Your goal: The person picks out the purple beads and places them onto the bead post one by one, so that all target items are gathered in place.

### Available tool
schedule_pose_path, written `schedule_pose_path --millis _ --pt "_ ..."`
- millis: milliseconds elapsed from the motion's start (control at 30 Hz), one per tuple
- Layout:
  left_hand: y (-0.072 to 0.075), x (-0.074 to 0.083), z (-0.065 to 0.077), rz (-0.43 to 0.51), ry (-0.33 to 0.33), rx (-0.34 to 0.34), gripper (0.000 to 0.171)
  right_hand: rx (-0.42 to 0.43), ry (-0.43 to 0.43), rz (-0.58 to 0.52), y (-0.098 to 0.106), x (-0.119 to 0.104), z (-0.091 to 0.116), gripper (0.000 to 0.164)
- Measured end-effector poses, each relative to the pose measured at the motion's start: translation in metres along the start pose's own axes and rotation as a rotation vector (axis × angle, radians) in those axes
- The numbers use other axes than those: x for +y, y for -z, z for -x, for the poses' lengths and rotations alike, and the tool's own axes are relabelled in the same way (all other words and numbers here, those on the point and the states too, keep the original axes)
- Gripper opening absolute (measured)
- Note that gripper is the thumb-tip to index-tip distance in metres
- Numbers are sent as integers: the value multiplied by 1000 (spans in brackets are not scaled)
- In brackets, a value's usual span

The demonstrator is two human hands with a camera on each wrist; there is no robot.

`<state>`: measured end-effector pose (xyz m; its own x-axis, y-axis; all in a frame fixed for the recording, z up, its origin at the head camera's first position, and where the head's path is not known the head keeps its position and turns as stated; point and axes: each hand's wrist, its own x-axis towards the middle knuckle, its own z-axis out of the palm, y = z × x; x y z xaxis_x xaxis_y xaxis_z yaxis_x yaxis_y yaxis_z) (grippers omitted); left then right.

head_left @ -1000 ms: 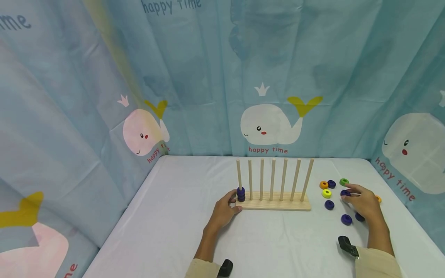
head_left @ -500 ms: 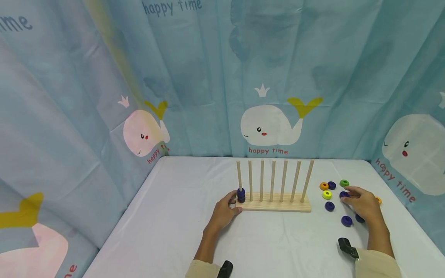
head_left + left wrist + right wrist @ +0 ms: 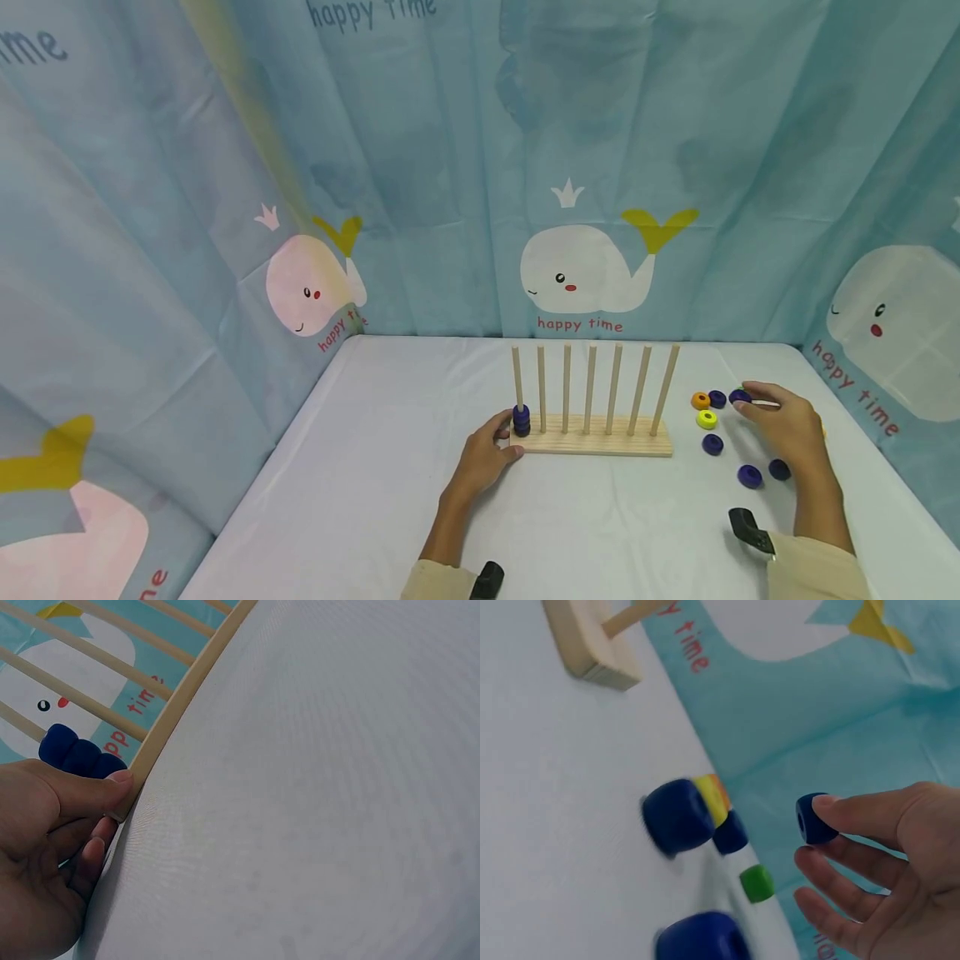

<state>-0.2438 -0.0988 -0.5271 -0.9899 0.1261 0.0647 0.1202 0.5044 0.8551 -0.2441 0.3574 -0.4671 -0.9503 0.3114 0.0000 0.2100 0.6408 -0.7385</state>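
Now a blue bead (image 3: 816, 829) is lifted off the bench (image 3: 600, 525), pinched by the right hand (image 3: 791, 427); it is thus freed for moving; the peg rack (image 3: 592, 446), well apart, is gripped by the left hand (image 3: 480, 460).

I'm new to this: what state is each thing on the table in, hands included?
Wooden rack: upright on the table.
Leftmost peg: three blue beads stacked on it.
Other six pegs: bare.
Left hand: gripping the rack's left end.
Right hand: pinching a blue bead.
That bead: held above the table.
Four loose blue beads: lying flat.
Yellow bead: lying flat.
Orange bead nearest the rack: lying flat.
Green bead: on the table.
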Motion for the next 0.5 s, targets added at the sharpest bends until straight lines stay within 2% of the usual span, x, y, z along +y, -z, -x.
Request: schedule_pose_path --millis 333,500 --pt "1 1 0 -12 1 6 66 28 67 -73 7 -38 14 62" --pt "1 2 0 -19 4 6 65 60 144 -82 9 -52 21 62"
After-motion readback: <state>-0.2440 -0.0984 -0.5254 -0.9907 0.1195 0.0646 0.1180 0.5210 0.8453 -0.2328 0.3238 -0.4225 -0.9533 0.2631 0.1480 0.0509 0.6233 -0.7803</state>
